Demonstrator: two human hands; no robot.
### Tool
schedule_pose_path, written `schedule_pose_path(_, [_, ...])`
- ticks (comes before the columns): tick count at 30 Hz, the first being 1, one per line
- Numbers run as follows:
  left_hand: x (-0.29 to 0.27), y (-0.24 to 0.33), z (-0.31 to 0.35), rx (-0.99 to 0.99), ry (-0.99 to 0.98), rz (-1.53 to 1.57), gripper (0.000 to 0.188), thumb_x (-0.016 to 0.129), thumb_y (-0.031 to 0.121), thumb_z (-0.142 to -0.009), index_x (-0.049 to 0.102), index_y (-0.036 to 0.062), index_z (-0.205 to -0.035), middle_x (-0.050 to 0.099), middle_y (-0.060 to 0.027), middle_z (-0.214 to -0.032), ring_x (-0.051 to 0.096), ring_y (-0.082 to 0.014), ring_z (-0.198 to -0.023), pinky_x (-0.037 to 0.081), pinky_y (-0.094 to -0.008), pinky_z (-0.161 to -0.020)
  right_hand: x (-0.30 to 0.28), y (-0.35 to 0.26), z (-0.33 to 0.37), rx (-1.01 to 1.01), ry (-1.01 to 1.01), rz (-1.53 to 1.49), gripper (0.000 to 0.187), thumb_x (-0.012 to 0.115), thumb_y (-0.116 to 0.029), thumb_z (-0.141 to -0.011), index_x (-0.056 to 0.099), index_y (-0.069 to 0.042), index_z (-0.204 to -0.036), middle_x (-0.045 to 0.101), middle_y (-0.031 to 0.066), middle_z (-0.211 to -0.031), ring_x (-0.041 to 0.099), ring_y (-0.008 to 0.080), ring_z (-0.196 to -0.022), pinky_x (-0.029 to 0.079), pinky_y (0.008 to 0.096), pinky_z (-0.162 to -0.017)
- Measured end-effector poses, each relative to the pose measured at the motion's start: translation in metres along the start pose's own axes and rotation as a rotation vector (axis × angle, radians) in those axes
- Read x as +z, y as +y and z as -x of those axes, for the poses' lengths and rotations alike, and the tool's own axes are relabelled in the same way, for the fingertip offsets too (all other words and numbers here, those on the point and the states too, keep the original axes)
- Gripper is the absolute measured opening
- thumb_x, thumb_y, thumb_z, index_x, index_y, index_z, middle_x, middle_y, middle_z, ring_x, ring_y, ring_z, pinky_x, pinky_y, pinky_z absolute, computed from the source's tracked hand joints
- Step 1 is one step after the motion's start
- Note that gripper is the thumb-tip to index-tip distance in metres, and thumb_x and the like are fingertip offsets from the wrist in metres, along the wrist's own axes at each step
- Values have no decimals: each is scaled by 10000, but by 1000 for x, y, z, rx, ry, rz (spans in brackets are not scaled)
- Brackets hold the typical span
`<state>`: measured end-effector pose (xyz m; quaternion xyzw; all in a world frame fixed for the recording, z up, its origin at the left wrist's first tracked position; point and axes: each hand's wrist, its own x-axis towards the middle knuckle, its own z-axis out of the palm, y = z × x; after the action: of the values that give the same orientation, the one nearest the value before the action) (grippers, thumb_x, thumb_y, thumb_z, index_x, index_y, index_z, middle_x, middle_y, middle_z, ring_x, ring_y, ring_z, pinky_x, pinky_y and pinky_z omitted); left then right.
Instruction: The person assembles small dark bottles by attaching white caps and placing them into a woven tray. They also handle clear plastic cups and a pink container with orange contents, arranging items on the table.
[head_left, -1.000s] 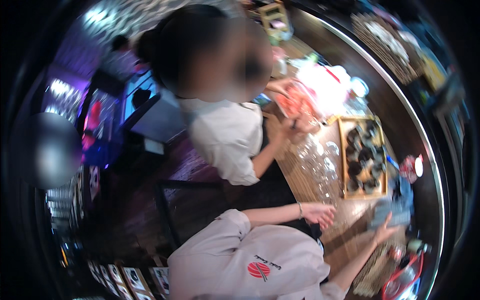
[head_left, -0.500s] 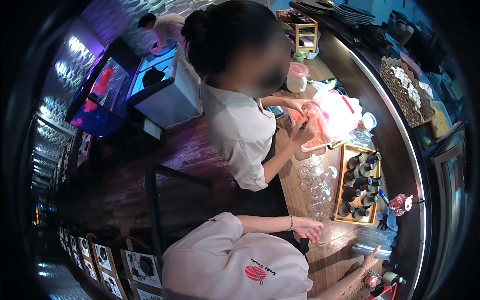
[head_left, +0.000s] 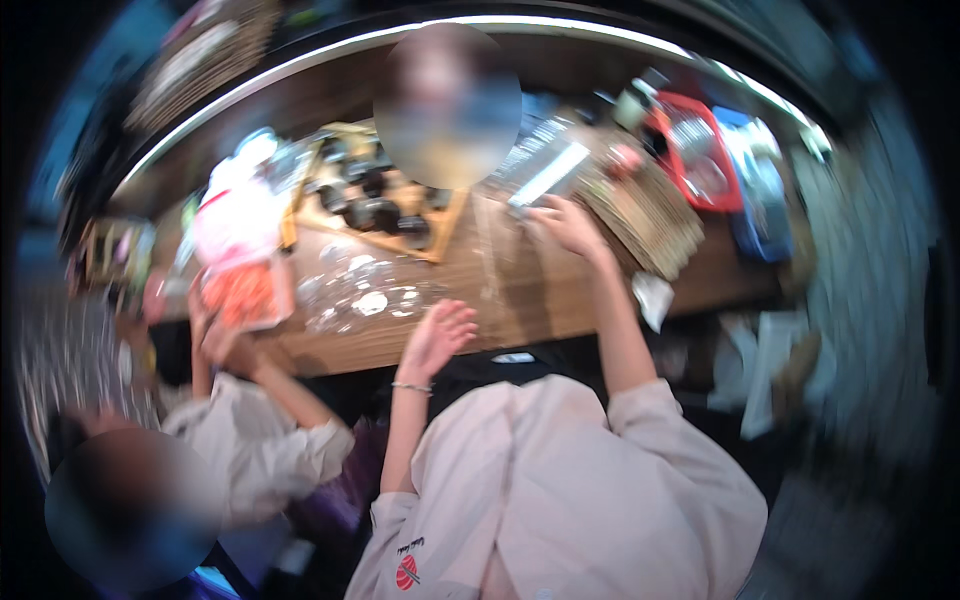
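My left hand (head_left: 440, 335) hovers at the table's near edge, fingers apart and slightly curled, with nothing in it. Beyond it lies a cluster of small clear cups (head_left: 362, 290). Reaching farther over the table, my right hand (head_left: 568, 228) has its fingers stretched out. Its fingertips are at the near edge of clear plastic containers (head_left: 553, 178); blur hides whether they touch. A wooden tray (head_left: 437, 252) of small dark bottles (head_left: 375, 214) stands left of these containers.
At left, a co-worker's hands (head_left: 222, 338) hold a tub of orange pieces (head_left: 240, 292) beside a pink-and-white bag (head_left: 235, 225). Right of my right hand lie brown corrugated trays (head_left: 648, 222), a red basket (head_left: 727, 165) and a blue tray (head_left: 765, 220). A bright strip edges the back.
The view has swung round to face the table, blurring it. My left hand stays empty near the cups. My right hand stays by the clear containers.
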<state>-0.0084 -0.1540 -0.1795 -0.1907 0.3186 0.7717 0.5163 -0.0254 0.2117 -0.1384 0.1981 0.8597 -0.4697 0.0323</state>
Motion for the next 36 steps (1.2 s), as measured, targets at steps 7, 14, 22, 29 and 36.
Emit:
schedule_pose_path(7, [-4,8,-4,-100,48,6,439,550,417,-1054,554,59,-1309,668,-144,-1253,679,-280,-1042,577,-398,-921,23,-22,92,65,-217,193,702,680,-524,-955,601,47,-1354,676,294,-1261,658,406,-1195,520,430,-1019])
schedule_pose_path(14, [5,2,-10,-144,49,-38,453,562,413,-1047,552,49,-1316,668,-143,-1252,688,-278,-1031,585,-391,-911,-20,57,163,176,199,416,399,732,-347,-896,752,28,-1033,725,227,-1072,677,375,-1048,525,444,-942])
schedule_pose_path(22, [7,3,-11,-135,57,-49,457,570,423,-1040,560,53,-1307,669,-137,-1225,678,-268,-1043,578,-378,-915,0,185,176,337,506,688,650,406,-426,-1098,374,37,-1552,315,257,-1643,204,413,-1559,154,489,-1278])
schedule_pose_path(29, [3,3,0,-99,87,-34,443,558,414,-1049,559,50,-1300,671,-138,-1223,676,-265,-1041,569,-379,-921,27,168,140,-9,329,495,638,335,-363,-1120,305,89,-1569,275,249,-1664,215,356,-1571,138,431,-1291])
schedule_pose_path(36, [-5,-10,10,-120,87,-8,437,553,410,-1056,559,44,-1294,675,-150,-1223,683,-272,-1038,573,-393,-920,116,68,60,-399,162,388,607,448,-339,-1072,422,140,-1443,433,334,-1522,388,445,-1452,270,484,-1238])
